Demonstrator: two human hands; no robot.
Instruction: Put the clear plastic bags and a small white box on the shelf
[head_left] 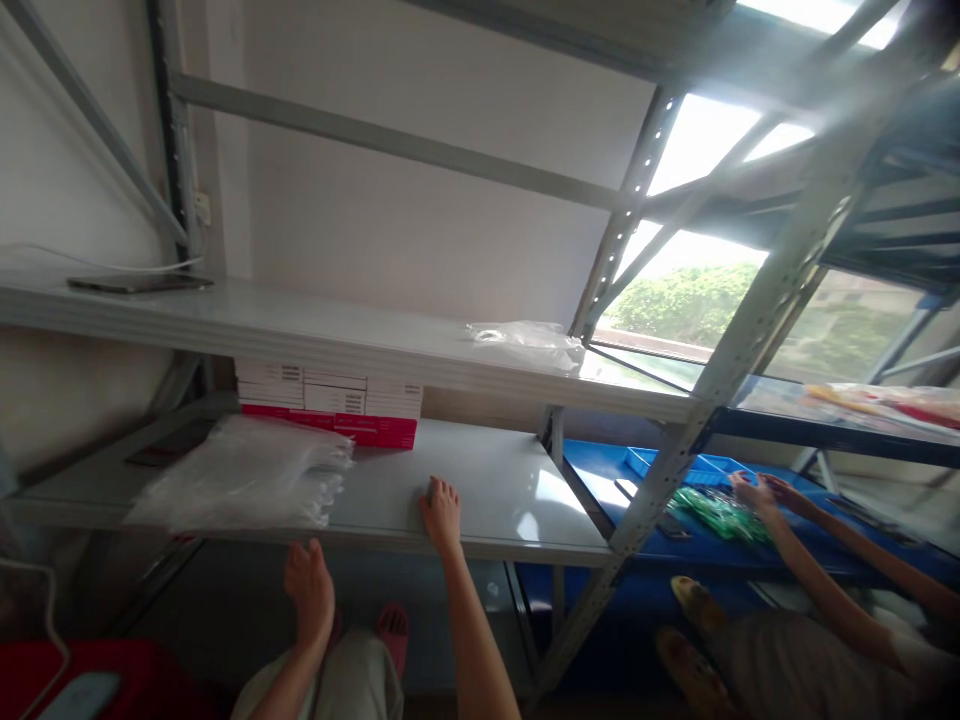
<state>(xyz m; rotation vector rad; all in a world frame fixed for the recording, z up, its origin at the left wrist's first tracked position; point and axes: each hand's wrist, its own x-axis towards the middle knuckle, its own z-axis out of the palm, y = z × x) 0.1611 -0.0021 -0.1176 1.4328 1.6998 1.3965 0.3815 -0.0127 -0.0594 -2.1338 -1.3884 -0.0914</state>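
Observation:
My right hand [441, 512] rests on the grey lower shelf [495, 480] near its front edge, fingers loosely extended and nothing in them. Just in front of that shelf edge, my left hand [309, 590] hangs in the air, fingers stretched out and empty. A pile of clear plastic bags [247, 478] lies on the shelf's left part, a little above my left hand in the view. Behind the bags stand stacked white boxes [330, 390], with red boxes [382, 430] at the bottom of the stack. Neither hand touches the bags or boxes.
The upper shelf [337, 330] carries a phone-like flat device [139, 284] and a clear plastic bag [525, 343]. A metal post [750, 330] stands right. Beyond it, a co-worker's hands [761, 492] are over a blue shelf with green packets [720, 515] and a blue tray [645, 460].

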